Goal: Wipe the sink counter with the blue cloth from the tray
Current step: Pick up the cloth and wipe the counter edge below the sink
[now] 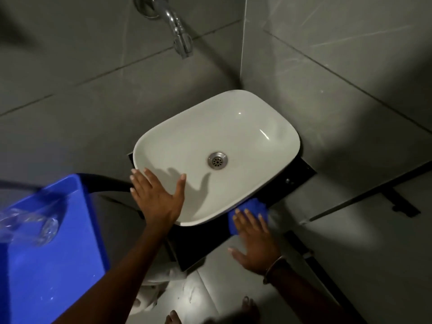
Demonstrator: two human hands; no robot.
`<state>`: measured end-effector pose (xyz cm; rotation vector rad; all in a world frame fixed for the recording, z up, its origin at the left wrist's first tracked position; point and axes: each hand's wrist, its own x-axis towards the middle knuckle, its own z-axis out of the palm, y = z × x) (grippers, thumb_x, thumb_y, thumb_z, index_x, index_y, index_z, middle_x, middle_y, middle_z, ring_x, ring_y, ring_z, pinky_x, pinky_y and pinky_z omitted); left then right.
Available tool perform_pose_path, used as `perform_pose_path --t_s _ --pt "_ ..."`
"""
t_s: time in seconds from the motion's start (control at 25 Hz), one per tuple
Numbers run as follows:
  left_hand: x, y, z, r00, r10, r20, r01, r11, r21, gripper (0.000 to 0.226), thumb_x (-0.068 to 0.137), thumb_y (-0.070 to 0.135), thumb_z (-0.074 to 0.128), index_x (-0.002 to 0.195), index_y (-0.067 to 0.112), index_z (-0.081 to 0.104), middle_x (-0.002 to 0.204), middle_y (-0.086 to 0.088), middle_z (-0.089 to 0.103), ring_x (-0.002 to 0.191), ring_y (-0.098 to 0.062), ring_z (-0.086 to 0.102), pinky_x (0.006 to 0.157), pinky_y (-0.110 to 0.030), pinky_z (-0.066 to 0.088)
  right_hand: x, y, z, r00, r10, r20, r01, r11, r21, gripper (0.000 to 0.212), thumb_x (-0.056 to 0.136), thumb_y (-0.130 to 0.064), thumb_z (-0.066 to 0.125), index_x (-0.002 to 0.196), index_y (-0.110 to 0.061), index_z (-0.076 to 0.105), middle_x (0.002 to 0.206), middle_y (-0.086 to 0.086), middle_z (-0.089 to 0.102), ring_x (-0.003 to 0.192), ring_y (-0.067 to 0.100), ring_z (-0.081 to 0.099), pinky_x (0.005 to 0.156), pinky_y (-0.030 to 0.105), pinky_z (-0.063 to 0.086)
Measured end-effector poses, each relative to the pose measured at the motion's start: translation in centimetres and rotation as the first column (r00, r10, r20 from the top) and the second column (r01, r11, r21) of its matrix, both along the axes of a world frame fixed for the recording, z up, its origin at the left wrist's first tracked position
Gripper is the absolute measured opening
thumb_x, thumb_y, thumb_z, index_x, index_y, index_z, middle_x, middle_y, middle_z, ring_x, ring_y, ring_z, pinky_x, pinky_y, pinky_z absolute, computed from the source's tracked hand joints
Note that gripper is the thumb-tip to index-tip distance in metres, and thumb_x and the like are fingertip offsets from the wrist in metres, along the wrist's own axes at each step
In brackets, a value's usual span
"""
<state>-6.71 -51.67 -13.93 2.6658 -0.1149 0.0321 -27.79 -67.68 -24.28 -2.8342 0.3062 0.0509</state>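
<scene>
A: Starting at the left, what's there?

B: A blue tray (46, 265) with a clear glass (35, 228) lying in it, blurred. No cloth in it that I can see.

A: And the left hand (156, 197)?

B: Spread flat, fingers wide, gripping nothing. It rests on the near-left rim of the white basin (233, 127), probably as a brace.

A: The cloth?

B: The blue cloth (251, 208) is on the dark counter (203, 239), just beside the basin's near-right edge. The right hand (254, 242) presses down on it with fingers stretched out and slightly apart, not curled around it, palm trailing off the slab's edge.

A: So which step?

B: Wiping, I'd judge, on the front strip. The next move calls for steady downward pressure while sliding along the narrow band between basin and edge; the far-right corner near the wall is tight.

A: The room?

B: Dim. Grey tiled walls (70, 78) meet in a corner behind the basin, and a chrome tap (180, 36) sticks out of the wall above. The counter looks glossy black, the floor (233, 288) pale.
</scene>
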Motion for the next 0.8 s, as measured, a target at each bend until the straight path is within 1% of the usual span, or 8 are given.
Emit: perform_pose_path --t_s 0.2,0.32,0.4,0.48,0.64,0.68,0.72,0.8 --pt "0.2 0.4 -0.2 1.000 0.010 -0.011 -0.011 1.000 -0.004 0.114 0.077 0.083 0.032 0.153 0.002 0.006 0.163 -0.023 0.000 0.152 -0.032 -0.004 0.121 -0.053 -0.003 1.0 -13.8 0.0 0.997 -0.021 -0.074 0.011 0.990 -0.139 0.079 0.084 -0.070 0.026 0.146 -0.022 0.030 0.154 0.000 0.036 0.147 0.015 0.015 0.118 0.047 0.018" --pt "0.0 0.3 -0.2 1.000 0.009 -0.015 -0.009 1.000 -0.011 0.112 0.079 0.081 0.035 0.153 0.003 0.006 0.164 -0.021 0.000 0.152 -0.031 -0.005 0.121 -0.052 -0.005 2.6 -17.0 -0.2 0.955 -0.294 -0.036 0.290 0.953 -0.088 0.077 0.084 -0.067 0.032 0.143 -0.017 0.036 0.152 0.006 0.039 0.145 0.025 0.026 0.116 0.054 0.020" --pt "0.2 0.4 0.1 1.000 0.009 -0.013 -0.010 1.000 -0.029 0.111 0.079 0.080 0.036 0.153 0.003 0.007 0.164 -0.020 0.000 0.152 -0.031 -0.005 0.121 -0.052 -0.004 4.3 -17.4 0.0 0.891 -0.454 -0.029 0.452 0.890 -0.063 0.076 0.083 -0.063 0.036 0.142 -0.015 0.035 0.156 0.006 0.031 0.146 0.029 0.021 0.116 0.058 0.017" --pt "0.1 0.4 0.1 1.000 0.007 -0.011 -0.008 0.999 -0.047 0.111 0.079 0.079 0.037 0.154 0.002 0.008 0.164 -0.021 0.001 0.152 -0.031 -0.004 0.121 -0.052 -0.004 5.3 -16.7 0.3 0.854 -0.519 -0.050 0.519 0.855 -0.009 0.078 0.083 -0.062 0.035 0.145 -0.014 0.031 0.159 0.005 0.022 0.147 0.029 0.013 0.117 0.062 0.013" --pt "-0.1 0.2 1.3 0.999 -0.002 -0.034 -0.002 0.993 -0.119 0.109 0.081 0.077 0.041 0.153 0.001 0.010 0.164 -0.022 0.002 0.152 -0.032 -0.002 0.122 -0.052 -0.002 5.2 -8.5 1.6 0.805 -0.587 -0.085 0.591 0.805 0.047 0.082 0.079 -0.058 0.038 0.147 -0.013 0.029 0.160 0.006 0.020 0.149 0.027 0.011 0.117 0.063 0.011" --pt "-0.2 0.1 1.4 0.999 0.007 -0.034 -0.012 0.991 -0.131 0.109 0.081 0.077 0.041 0.153 0.001 0.011 0.164 -0.022 0.002 0.152 -0.032 -0.002 0.122 -0.052 -0.002 4.5 -4.6 2.0 0.822 -0.564 -0.082 0.568 0.821 0.053 0.083 0.076 -0.056 0.043 0.146 -0.013 0.030 0.160 0.007 0.022 0.149 0.028 0.012 0.117 0.063 0.011" --pt "1.1 5.0 2.6 0.999 0.032 -0.040 -0.039 0.980 -0.196 0.108 0.082 0.076 0.041 0.153 0.001 0.010 0.164 -0.022 0.002 0.152 -0.032 -0.002 0.122 -0.052 -0.002 5.8 3.7 3.9 0.867 -0.497 -0.039 0.499 0.866 0.047 0.085 0.073 -0.054 0.048 0.146 -0.013 0.031 0.159 0.007 0.024 0.148 0.028 0.013 0.117 0.062 0.011" --pt "1.8 6.3 3.5 0.996 -0.039 -0.083 0.018 0.972 -0.234 0.108 0.082 0.076 0.038 0.154 0.001 0.008 0.164 -0.020 0.000 0.152 -0.031 -0.004 0.121 -0.050 -0.005 5.6 12.7 4.3 0.907 -0.421 -0.029 0.422 0.904 0.070 0.091 0.068 -0.056 0.054 0.147 -0.015 0.031 0.158 0.005 0.026 0.148 0.028 0.017 0.118 0.058 0.009"
